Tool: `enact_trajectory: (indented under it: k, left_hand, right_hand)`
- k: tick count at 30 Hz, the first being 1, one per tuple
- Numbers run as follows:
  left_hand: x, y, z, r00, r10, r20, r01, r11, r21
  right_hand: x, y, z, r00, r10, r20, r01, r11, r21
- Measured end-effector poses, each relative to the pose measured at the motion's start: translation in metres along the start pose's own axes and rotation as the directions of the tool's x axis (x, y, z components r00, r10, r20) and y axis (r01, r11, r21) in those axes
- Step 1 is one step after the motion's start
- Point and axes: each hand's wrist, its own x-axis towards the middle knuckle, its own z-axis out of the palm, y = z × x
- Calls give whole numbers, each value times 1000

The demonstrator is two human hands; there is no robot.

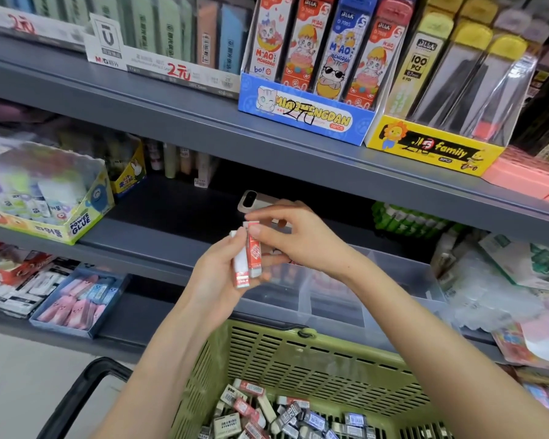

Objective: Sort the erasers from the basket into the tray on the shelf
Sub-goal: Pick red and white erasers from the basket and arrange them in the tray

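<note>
A green slatted basket (298,359) sits at the bottom centre, with several loose erasers (257,413) in red, blue and white sleeves lying in it. Above it, my left hand (216,280) grips two red-and-white erasers (249,258) held upright side by side. My right hand (295,236) pinches the top of the red-sleeved eraser between thumb and fingers. Just behind my hands stands a clear divided plastic tray (339,299) on the shelf; a few red erasers show dimly inside it behind my right hand.
A blue box of pink and blue erasers (80,299) lies on the lower shelf at left. A Power Glue box (45,198) stands on the middle shelf. Pencil-lead display boxes (311,68) fill the upper shelf. Bagged goods (504,280) crowd the right. A black basket handle (76,397) curves at lower left.
</note>
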Motion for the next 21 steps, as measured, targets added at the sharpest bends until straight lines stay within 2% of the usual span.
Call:
enact_trajectory:
  k: [2, 5, 8, 13, 15, 18, 21]
  left_hand:
    - [0, -1, 0, 1000, -15, -5, 15, 1000, -4]
    - [2, 1, -2, 996, -6, -91, 3, 1000, -31]
    - [2, 1, -2, 993, 11, -120, -13, 1000, -18]
    - [2, -3, 3, 996, 34, -80, -37, 998, -44]
    - [2, -6, 4, 997, 34, -76, -34, 999, 10]
    - [1, -8, 6, 992, 46, -120, -35, 995, 93]
    - [1, -9, 9, 991, 29, -132, -18, 997, 80]
  right_hand:
    - [-3, -1, -4, 1000, 1, 16, -3, 992, 125]
    - [-8, 5, -10, 989, 120, -85, -85, 939, 333]
    - [-19, 16, -18, 973, 201, -115, -133, 890, 437]
    - [-48, 33, -30, 985, 155, 76, -171, 936, 308]
    - [-54, 41, -39, 964, 265, -23, -244, 916, 319]
    - [-55, 60, -49, 852, 490, -185, -431, 856, 284]
    - [-43, 72, -48, 765, 629, -140, -624, 777, 87]
